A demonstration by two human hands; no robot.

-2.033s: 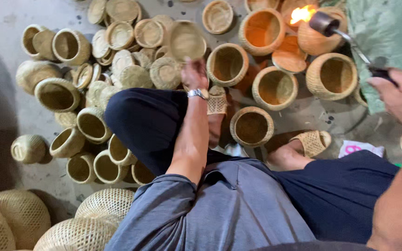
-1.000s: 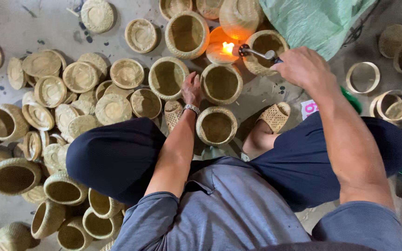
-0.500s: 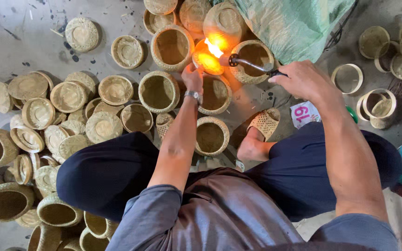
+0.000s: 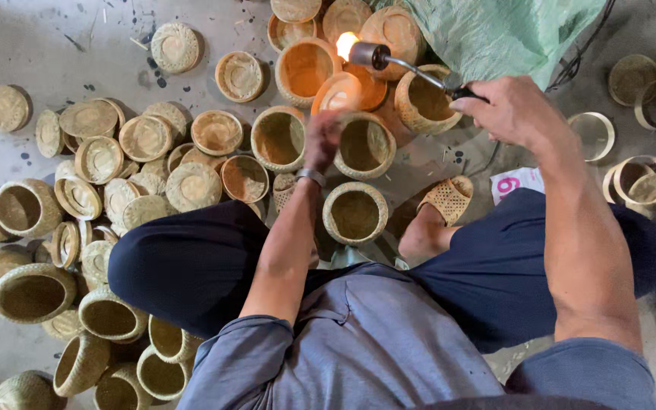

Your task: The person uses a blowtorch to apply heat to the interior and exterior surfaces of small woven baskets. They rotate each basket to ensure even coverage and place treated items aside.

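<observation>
Sitting tilted in the left hand [image 4: 322, 140], the small woven basket [image 4: 339, 93] is up above the other baskets on the floor, its open mouth turned toward the flame [image 4: 347, 44]. The flame comes out of the torch [image 4: 404, 64], just above and to the right of the basket, nearly touching its rim. The torch is long and thin and slants down to the right hand [image 4: 512, 112], which is closed tight on its handle. The left hand's fingers pinch the basket from below. A green sack [image 4: 495, 34] lies behind the torch.
</observation>
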